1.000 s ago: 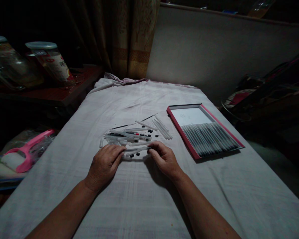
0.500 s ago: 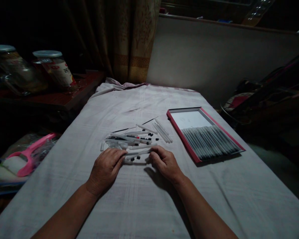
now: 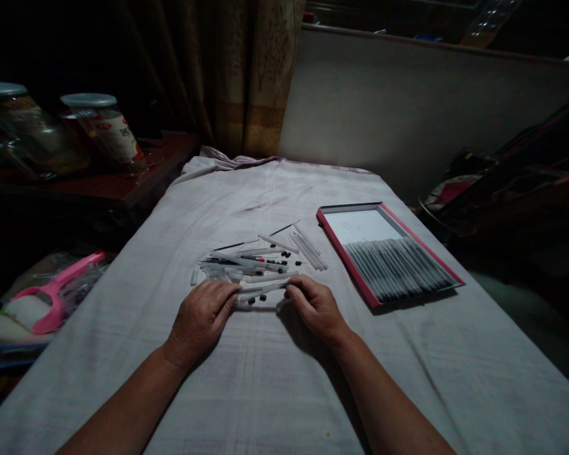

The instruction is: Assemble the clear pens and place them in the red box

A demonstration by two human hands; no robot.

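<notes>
A loose pile of clear pen barrels, thin refills and small black caps (image 3: 258, 260) lies on the white cloth in front of me. My left hand (image 3: 203, 319) rests at the pile's near edge, fingers pinched on one end of a clear pen barrel (image 3: 262, 289). My right hand (image 3: 315, 308) pinches the same barrel's other end, knuckles up. The barrel lies just above the cloth between both hands. To the right stands a red-rimmed shallow box (image 3: 355, 270) with a row of several finished pens laid side by side.
The cloth-covered table (image 3: 275, 379) runs away from me to a wall and curtain. On the left, a dark shelf holds two lidded jars (image 3: 102, 129); below it lies a pink plastic tool (image 3: 52, 291). Dark bags sit at the right (image 3: 502, 183).
Both hands stay on the same barrel at the pile's near edge. The view has shifted slightly; the hands have barely moved.
</notes>
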